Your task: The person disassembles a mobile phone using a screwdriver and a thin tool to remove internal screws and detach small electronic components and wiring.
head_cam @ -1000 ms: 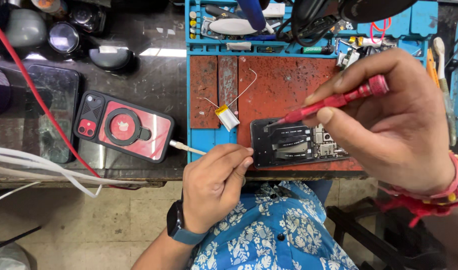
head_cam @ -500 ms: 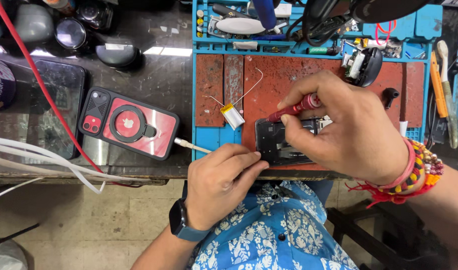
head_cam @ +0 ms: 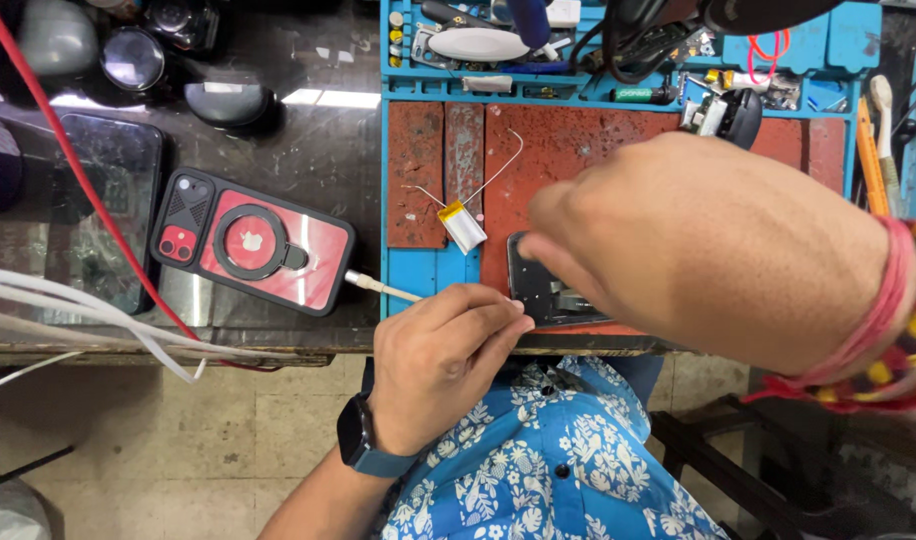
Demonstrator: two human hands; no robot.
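On the red mat near the worktop's front edge lies the opened phone [head_cam: 548, 290]. The left hand [head_cam: 443, 360] pinches its edge from 7 o'clock; the right hand [head_cam: 698, 250] covers it, fingers hidden.

Opened dark phone [head_cam: 553, 292], flat on red mat, partly hidden

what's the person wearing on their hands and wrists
Both hands are bare, no gloves. The left hand has a dark smartwatch on a blue-grey strap at the wrist. The right hand has red thread wound around the wrist and a beaded bracelet of red, yellow and dark beads. No sleeves reach either wrist.
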